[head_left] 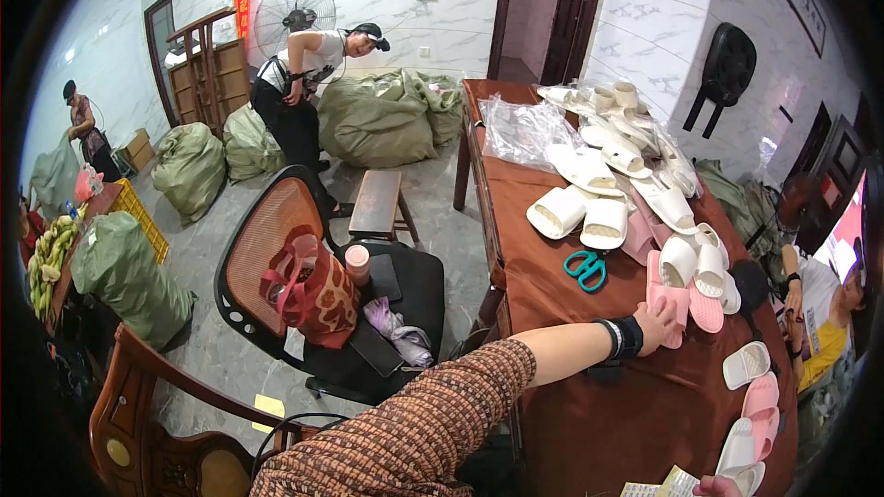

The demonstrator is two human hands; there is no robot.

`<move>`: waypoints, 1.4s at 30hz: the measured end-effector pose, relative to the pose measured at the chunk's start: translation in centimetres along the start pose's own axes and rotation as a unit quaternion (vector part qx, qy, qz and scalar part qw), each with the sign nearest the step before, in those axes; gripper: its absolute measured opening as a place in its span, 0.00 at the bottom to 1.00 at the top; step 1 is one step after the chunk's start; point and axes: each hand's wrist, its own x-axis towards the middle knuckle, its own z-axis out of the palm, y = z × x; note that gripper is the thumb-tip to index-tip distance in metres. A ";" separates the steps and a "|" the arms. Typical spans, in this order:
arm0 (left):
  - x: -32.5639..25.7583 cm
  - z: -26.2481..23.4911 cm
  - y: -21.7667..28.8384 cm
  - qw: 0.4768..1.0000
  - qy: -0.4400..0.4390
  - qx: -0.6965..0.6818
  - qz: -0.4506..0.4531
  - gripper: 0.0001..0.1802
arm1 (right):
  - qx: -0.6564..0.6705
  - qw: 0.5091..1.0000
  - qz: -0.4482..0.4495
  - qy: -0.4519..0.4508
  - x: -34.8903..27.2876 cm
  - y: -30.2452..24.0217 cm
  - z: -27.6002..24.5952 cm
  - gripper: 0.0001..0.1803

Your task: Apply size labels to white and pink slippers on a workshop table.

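Left hand (656,322): it reaches far across the table (589,387), palm down, and lies on the near end of a pink slipper (670,299). The fingers are stretched flat over the slipper, not curled around it; I cannot tell if they grip its edge.
Pink slipper: it lies flat on the brown cloth of the table, just under and beyond the fingers. A second pink slipper (706,307) lies just beside it, to the right.
Right hand (716,487): only a small part shows at the lower edge of the picture, near some printed paper (670,484). If it is released or clenched, I cannot tell.
Wristband (622,338): a black band sits on the left wrist, and the patterned brown sleeve (433,423) ends before the forearm.
Scissors (586,269): with teal handles, they lie on the table to the left of the pink slippers, apart from the hand.
White slippers (582,213): many pairs lie farther along the table, some in clear plastic bags (520,129).
Near right edge: more white and pink slippers (753,405) lie in a row.
Chair (304,285): an office chair with an orange mesh back stands left of the table and carries a red patterned bag (308,299) and a cup (357,264).
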 end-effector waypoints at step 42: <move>-0.5 0.4 -0.9 1.000 -0.001 -0.027 0.007 0.36 | 0.072 0.995 0.064 -0.033 0.3 2.1 -0.7 0.28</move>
